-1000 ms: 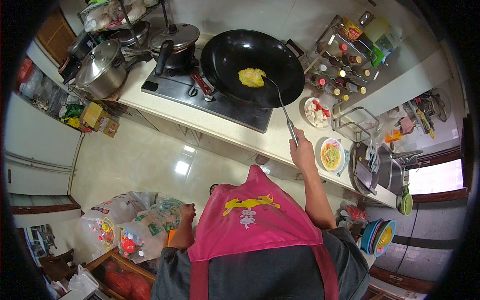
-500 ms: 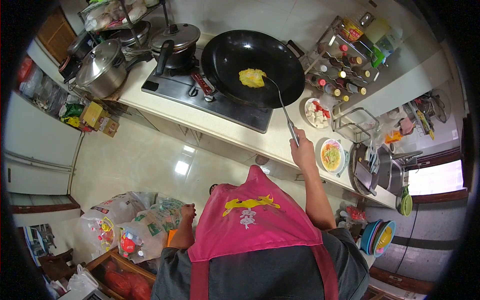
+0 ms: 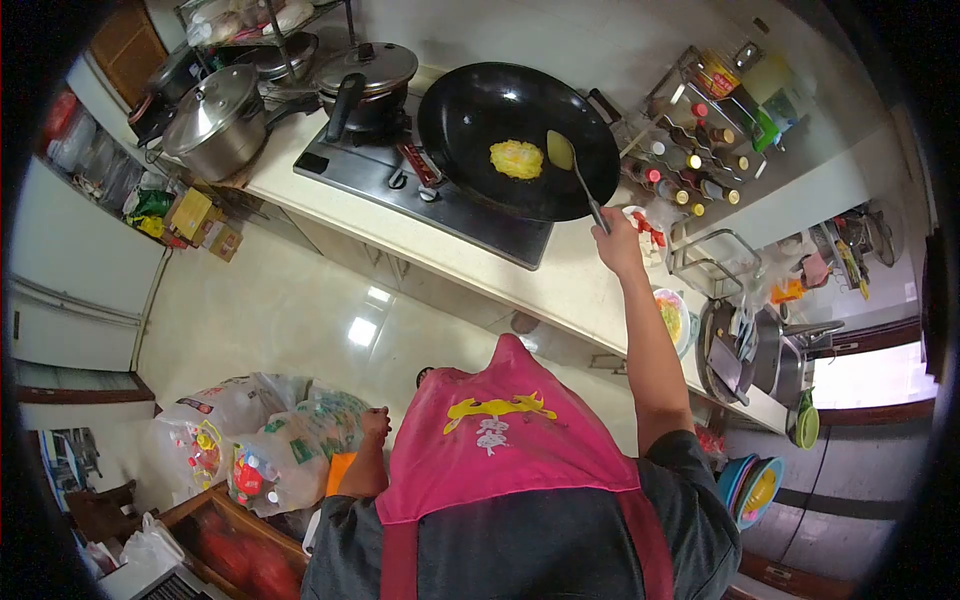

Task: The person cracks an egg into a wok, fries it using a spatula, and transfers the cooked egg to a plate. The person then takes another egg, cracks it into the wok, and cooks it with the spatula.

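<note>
My right hand [image 3: 619, 243] is wrapped round the handle of a long spatula [image 3: 587, 194]. Its yellowish blade is raised over the right side of a large black wok [image 3: 455, 150]. To the left of the blade, a yellow fried egg [image 3: 517, 159] lies on the bottom of the wok, apart from the spatula. Low at my side hangs my left hand [image 3: 376, 422], its fingers curled in with nothing visible in them. Partly behind my right forearm are a bowl of white cubes and red pieces [image 3: 652, 238] and a bowl of chopped vegetables [image 3: 672, 318].
Beside the wok on the gas stove [image 3: 420, 205] stands a lidded pressure cooker [image 3: 368, 80], with a steel pot [image 3: 213, 130] further left. Right of the wok is a bottle rack [image 3: 690, 150]. A sink [image 3: 790, 365] lies far right. Plastic bags [image 3: 290, 450] sit on the floor.
My right hand has moved up and forward with the spatula. The blade has come away from the egg and now shows at its right. My left hand has hardly moved.
</note>
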Tool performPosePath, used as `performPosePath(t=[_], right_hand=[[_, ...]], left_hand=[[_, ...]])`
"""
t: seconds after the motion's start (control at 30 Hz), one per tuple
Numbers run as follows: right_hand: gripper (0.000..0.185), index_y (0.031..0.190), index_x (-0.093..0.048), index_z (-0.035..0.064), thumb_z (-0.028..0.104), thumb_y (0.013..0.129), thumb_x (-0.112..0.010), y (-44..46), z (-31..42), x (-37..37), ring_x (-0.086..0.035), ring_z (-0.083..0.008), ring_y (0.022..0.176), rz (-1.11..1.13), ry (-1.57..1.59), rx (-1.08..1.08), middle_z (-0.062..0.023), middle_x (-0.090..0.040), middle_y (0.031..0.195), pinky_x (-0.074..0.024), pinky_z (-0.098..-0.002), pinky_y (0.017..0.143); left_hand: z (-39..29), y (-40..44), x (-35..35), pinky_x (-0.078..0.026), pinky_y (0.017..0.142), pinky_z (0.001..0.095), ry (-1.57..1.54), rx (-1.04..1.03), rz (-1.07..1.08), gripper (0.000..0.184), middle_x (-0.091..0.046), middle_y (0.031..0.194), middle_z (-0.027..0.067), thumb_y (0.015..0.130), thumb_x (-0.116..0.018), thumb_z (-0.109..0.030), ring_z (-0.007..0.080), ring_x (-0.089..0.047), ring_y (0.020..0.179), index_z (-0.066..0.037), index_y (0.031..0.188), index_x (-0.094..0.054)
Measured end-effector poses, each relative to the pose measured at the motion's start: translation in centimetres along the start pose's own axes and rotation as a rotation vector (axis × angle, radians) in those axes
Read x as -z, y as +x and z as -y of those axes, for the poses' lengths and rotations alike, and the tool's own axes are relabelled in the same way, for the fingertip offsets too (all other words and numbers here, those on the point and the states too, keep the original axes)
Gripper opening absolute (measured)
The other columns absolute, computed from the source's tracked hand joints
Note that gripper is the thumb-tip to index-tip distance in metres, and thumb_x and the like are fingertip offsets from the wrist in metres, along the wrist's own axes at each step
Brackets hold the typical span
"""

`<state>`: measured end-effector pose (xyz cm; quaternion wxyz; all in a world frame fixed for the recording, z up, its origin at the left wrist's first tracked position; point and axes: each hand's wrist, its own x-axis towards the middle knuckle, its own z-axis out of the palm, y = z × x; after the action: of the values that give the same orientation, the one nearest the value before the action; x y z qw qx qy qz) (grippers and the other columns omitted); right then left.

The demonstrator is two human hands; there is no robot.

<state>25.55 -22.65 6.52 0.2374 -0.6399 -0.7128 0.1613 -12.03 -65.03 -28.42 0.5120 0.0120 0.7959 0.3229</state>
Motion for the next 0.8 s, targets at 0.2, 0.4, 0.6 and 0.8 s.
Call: performPosePath(t=[0.2, 0.4, 0.6, 0.8], right_hand=[[0.039, 0.120, -0.057, 0.0041, 0.015, 0.084, -0.064, 1.7, 1.4, -1.5, -0.066, -0.0401, 0.098, 0.097, -0.035, -0.067, -0.0250, -0.068, 0.101, -0.0505, -0.0445, 0.088], [0.042, 0.123, -0.058, 0.0043, 0.016, 0.084, -0.067, 1.8, 2.7, -3.1, -0.069, -0.0315, 0.084, 0.040, -0.030, 0.066, -0.0202, -0.069, 0.091, -0.0519, -0.0389, 0.078], [0.043, 0.124, -0.058, 0.0026, 0.016, 0.083, -0.067, 2.4, 1.1, -1.1, -0.068, -0.0286, 0.080, 0.030, 0.038, 0.039, -0.0193, -0.069, 0.087, -0.0516, -0.0375, 0.075], [0.044, 0.126, -0.058, 0.0079, 0.017, 0.084, -0.067, 1.3, 0.0, 1.7, -0.066, -0.0301, 0.079, 0.014, -0.018, 0.042, -0.0173, -0.068, 0.085, -0.0505, -0.0404, 0.075]], left_hand=[[1.5, 0.3, -0.1, -0.040, 0.036, 0.0312, -0.026, 0.058, -0.023, 0.020, -0.057, 0.059, 0.0055, 0.088, -0.065, -0.016, 0.0158, -0.051, 0.040, 0.002, 0.094, -0.060], [4.2, 3.6, 0.5, -0.038, 0.036, 0.0317, -0.128, 0.104, 0.118, 0.020, -0.056, 0.059, 0.0058, 0.088, -0.066, -0.017, 0.0155, -0.049, 0.040, 0.001, 0.093, -0.058], [1.3, 0.5, -0.5, -0.038, 0.036, 0.0313, -0.003, 0.025, -0.034, 0.020, -0.056, 0.058, 0.0057, 0.087, -0.066, -0.017, 0.0158, -0.050, 0.039, 0.001, 0.092, -0.060], [1.1, 0.6, -0.6, -0.039, 0.036, 0.0313, 0.046, -0.005, -0.004, 0.022, -0.056, 0.059, 0.0062, 0.087, -0.066, -0.020, 0.0164, -0.051, 0.040, 0.001, 0.091, -0.061]])
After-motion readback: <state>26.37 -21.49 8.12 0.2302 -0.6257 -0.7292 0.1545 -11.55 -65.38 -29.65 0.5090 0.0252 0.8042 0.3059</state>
